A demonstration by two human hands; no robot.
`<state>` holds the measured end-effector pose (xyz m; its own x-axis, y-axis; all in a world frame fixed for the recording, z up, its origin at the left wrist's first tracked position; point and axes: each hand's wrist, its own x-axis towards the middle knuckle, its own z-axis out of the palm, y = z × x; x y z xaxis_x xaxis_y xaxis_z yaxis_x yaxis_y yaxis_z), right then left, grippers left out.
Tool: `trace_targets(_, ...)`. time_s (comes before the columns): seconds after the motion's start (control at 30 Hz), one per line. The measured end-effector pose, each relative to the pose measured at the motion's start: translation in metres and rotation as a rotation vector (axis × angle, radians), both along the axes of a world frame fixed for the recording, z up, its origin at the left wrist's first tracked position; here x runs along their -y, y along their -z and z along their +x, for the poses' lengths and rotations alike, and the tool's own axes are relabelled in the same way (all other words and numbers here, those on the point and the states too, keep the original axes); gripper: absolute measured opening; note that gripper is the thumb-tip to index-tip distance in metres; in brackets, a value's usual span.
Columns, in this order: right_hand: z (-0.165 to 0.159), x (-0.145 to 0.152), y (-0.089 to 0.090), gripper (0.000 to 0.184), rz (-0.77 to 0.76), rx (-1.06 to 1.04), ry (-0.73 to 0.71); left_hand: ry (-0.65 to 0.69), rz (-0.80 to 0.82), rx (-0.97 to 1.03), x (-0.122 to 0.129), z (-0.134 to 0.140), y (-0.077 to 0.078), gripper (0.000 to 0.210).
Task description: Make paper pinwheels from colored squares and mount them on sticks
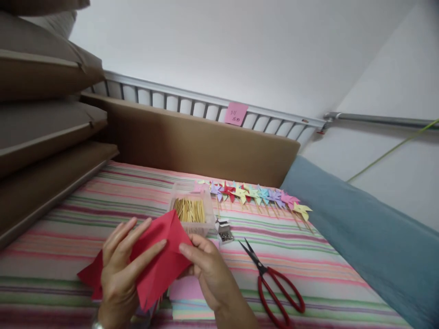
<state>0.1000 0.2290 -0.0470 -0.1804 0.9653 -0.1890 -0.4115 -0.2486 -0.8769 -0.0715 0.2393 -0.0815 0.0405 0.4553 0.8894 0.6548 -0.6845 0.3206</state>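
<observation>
A red sheet of paper with diagonal crease lines is held tilted above the table. My right hand pinches its right edge, thumb on top and fingers beneath. Across its left part lies my left hand, gripping it with the index finger stretched over the surface and the other fingers apart. More red paper shows left of that hand; whether it is the same sheet I cannot tell. Below the hands is a stack of pastel paper, partly hidden.
Red-handled scissors lie at right, blades slightly apart. A clear plastic box holds wooden sticks, beside a small box of metal pieces. Paper pinwheels line the back. Stacked brown packages stand left; a cardboard panel screens the radiator.
</observation>
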Motion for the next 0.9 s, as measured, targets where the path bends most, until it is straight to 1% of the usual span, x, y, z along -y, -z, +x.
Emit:
trace_targets(0.07, 0.0, -0.002, 0.003, 0.043, 0.006, 0.005, 0.039, 0.002, -0.019, -0.013, -0.004, 0.004, 0.002, 0.047)
trace_targets(0.13, 0.007, -0.004, 0.002, 0.037, 0.065, 0.083, 0.156, -0.004, -0.067, 0.04, -0.008, 0.009, 0.002, 0.046)
trace_targets(0.17, 0.013, -0.004, 0.001, 0.031, 0.112, 0.166, 0.241, -0.014, -0.117, 0.095, -0.01, 0.012, 0.001, 0.043)
trace_targets(0.2, 0.02, -0.004, -0.001, 0.025, 0.171, 0.279, 0.345, -0.025, -0.193, 0.171, -0.011, 0.015, -0.001, 0.039)
trace_targets(0.23, 0.027, -0.003, -0.003, 0.021, 0.239, 0.415, 0.458, -0.029, -0.305, 0.276, -0.012, 0.018, -0.003, 0.034)
trace_targets(0.27, 0.034, -0.003, -0.005, 0.018, 0.322, 0.558, 0.57, -0.016, -0.466, 0.405, -0.011, 0.022, -0.006, 0.029)
trace_targets(0.3, 0.039, -0.002, -0.005, 0.017, 0.424, 0.695, 0.667, 0.037, -0.651, 0.555, -0.01, 0.027, -0.009, 0.029)
trace_targets(0.33, 0.043, -0.001, -0.005, 0.014, 0.547, 0.81, 0.746, 0.137, -0.854, 0.722, -0.008, 0.033, -0.013, 0.031)
trace_targets(0.37, 0.045, 0.0, -0.003, 0.01, 0.677, 0.9, 0.799, 0.294, -1.037, 0.882, -0.005, 0.039, -0.017, 0.036)
trace_targets(0.4, 0.046, 0.0, -0.001, 0.009, 0.798, 0.968, 0.826, 0.498, -1.164, 1.034, -0.001, 0.046, -0.021, 0.043)
trace_targets(0.43, 0.045, 0.0, 0.003, 0.012, 0.898, 1.019, 0.83, 0.678, -1.248, 1.156, 0.003, 0.052, -0.025, 0.049)
trace_targets(0.47, 0.043, 0.0, 0.007, 0.017, 0.971, 1.061, 0.819, 0.794, -1.299, 1.258, 0.006, 0.059, -0.029, 0.051)
trace_targets(0.5, 0.04, 0.001, 0.011, 0.022, 1.015, 1.096, 0.797, 0.877, -1.334, 1.347, 0.009, 0.064, -0.033, 0.05)
trace_targets(0.53, 0.037, 0.001, 0.015, 0.026, 1.045, 1.125, 0.768, 0.909, -1.347, 1.43, 0.012, 0.069, -0.036, 0.045)
trace_targets(0.6, 0.03, 0.002, 0.022, 0.033, 1.097, 1.151, 0.708, 0.899, -1.319, 1.574, 0.013, 0.073, -0.04, 0.028)
trace_targets(0.67, 0.026, 0.002, 0.027, 0.038, 1.145, 1.154, 0.66, 0.845, -1.258, 1.68, 0.011, 0.073, -0.041, 0.011)
trace_targets(0.7, 0.024, 0.002, 0.028, 0.039, 1.165, 1.156, 0.641, 0.815, -1.243, 1.712, 0.01, 0.071, -0.041, 0.008)
trace_targets(0.8, 0.022, 0.001, 0.032, 0.04, 1.215, 1.167, 0.57, 0.727, -1.254, 1.737, 0.003, 0.066, -0.033, 0.016)
trace_targets(0.9, 0.021, -0.001, 0.036, 0.039, 1.24, 1.192, 0.508, 0.698, -1.255, 1.747, -0.004, 0.061, -0.024, 0.016)
